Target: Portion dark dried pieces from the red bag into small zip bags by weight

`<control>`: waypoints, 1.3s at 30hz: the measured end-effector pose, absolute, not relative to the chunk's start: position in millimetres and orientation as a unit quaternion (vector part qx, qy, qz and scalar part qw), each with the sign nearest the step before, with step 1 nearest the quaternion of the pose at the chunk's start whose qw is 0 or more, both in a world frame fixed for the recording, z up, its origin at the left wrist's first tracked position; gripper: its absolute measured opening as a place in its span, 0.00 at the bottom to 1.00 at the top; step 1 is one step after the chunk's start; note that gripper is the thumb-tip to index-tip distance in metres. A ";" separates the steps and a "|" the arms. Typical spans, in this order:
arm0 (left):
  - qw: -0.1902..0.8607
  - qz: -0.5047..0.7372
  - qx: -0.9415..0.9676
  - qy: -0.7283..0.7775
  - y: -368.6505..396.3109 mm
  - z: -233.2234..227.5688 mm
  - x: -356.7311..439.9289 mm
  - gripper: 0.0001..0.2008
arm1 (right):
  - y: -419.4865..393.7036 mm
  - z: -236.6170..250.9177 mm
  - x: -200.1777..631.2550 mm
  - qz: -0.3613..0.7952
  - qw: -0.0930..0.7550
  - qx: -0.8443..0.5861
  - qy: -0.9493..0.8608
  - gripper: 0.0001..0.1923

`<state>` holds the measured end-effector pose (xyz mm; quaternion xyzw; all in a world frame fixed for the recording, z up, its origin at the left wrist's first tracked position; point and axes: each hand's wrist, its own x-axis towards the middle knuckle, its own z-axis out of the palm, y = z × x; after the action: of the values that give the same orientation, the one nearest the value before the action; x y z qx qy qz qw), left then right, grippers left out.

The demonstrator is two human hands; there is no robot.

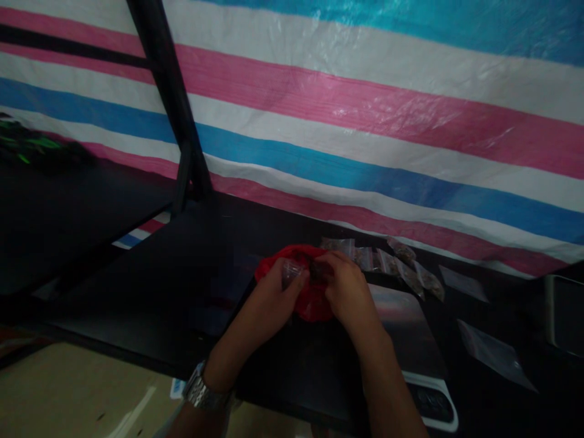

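Observation:
A red plastic bag (314, 307) lies open on the black table, and both hands work at its mouth. My left hand (278, 292), a metal watch on its wrist, is closed on a small clear plastic bag (292, 272). At the bag's right side my right hand (342, 283) has its fingers pinched on some dark stuff (319, 267) too dim to name. Just right of that hand sits a digital scale (406, 328) with a steel top. Behind it several filled zip bags (387, 263) lie in a row.
Two flat zip bags (495, 353) lie on the right of the black table (191, 274), near a phone-like dark device (566, 313). A striped plastic sheet (365, 109) hangs behind. A black metal post (168, 91) rises at the left rear.

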<state>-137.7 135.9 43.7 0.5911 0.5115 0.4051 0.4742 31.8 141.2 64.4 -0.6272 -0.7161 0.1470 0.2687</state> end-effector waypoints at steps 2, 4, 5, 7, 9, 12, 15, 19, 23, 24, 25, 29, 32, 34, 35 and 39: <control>0.479 0.426 0.579 0.504 137.8 43.6 -135.0 0.15 | 140.9 66.3 34.6 0.163 0.268 -0.612 -0.726 0.28; 0.487 0.446 0.566 0.494 138.9 45.5 -133.1 0.15 | 139.1 70.1 38.2 0.179 0.261 -0.594 -0.740 0.28; 0.486 0.454 0.558 0.496 138.6 47.6 -132.7 0.14 | 138.1 72.5 39.8 0.185 0.256 -0.590 -0.743 0.27; 0.465 0.458 0.545 0.526 135.4 53.8 -132.7 0.13 | 137.4 77.4 41.7 0.185 0.250 -0.593 -0.743 0.26; 0.417 0.448 0.542 0.576 128.5 61.0 -132.6 0.10 | 139.6 80.3 41.5 0.161 0.257 -0.602 -0.739 0.25; 0.378 0.410 0.554 0.619 114.9 68.0 -129.0 0.09 | 146.7 78.2 38.8 0.131 0.260 -0.590 -0.753 0.25; 0.405 0.375 0.565 0.614 106.6 68.2 -121.4 0.10 | 150.9 72.4 37.6 0.152 0.255 -0.570 -0.767 0.25; 0.418 0.406 0.550 0.599 112.3 65.9 -114.2 0.13 | 145.9 72.8 40.2 0.192 0.245 -0.551 -0.774 0.28; 0.442 0.471 0.510 0.568 124.2 63.8 -114.5 0.20 | 137.8 80.0 42.0 0.214 0.230 -0.543 -0.779 0.29; 0.451 0.477 0.502 0.563 126.4 63.5 -115.0 0.21 | 136.2 81.4 42.2 0.220 0.230 -0.543 -0.777 0.29; 0.460 0.482 0.496 0.557 128.1 63.4 -115.7 0.22 | 134.8 82.7 42.5 0.225 0.228 -0.544 -0.775 0.28; 0.468 0.510 0.467 0.550 130.2 66.0 -119.8 0.21 | 130.4 85.9 44.6 0.227 0.216 -0.563 -0.765 0.28; 0.457 0.525 0.464 0.547 128.8 66.9 -124.0 0.19 | 128.7 86.8 45.9 0.222 0.207 -0.572 -0.762 0.27; 0.463 0.508 0.476 0.549 127.7 64.3 -125.2 0.18 | 128.4 86.5 45.9 0.223 0.204 -0.573 -0.762 0.27; 0.468 0.498 0.481 0.549 127.3 62.2 -125.0 0.17 | 128.4 86.1 45.7 0.225 0.202 -0.573 -0.762 0.27; 0.479 0.482 0.479 0.556 128.0 53.5 -120.1 0.19 | 128.3 84.8 42.9 0.225 0.195 -0.574 -0.763 0.26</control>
<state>-120.1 128.0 53.5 0.4787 0.5562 0.4816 0.4791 42.9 128.3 84.8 -0.5742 -0.7626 0.2251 0.1952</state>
